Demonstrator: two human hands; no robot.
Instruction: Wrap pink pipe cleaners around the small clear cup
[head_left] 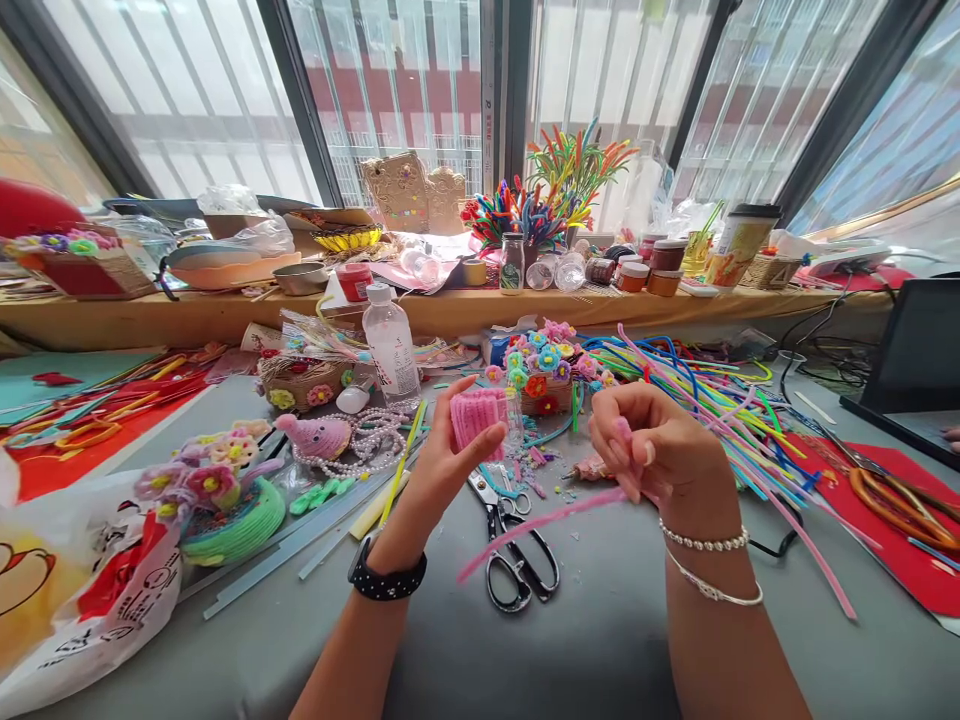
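In my left hand [442,450] is a small cup-like piece wrapped in rows of pink pipe cleaner [477,418], held between thumb and fingers. Clear plastic shows at its right side. My right hand [652,440] pinches a pink pipe cleaner [547,516], whose loose end hangs out to the lower left; the fingers partly hide the pinched end. Below and between the hands, black-handled scissors [517,550] lie on the grey table [585,640]. Small pink and blue clippings [532,465] are scattered just beyond them.
Loose coloured pipe cleaners [720,420] spread at the right, beside orange-handled scissors [900,505]. A water bottle [391,350] and flower-covered basket [546,385] stand behind my hands. At the left are a green flower piece [240,520], glue sticks [262,560] and a plastic bag [82,600].
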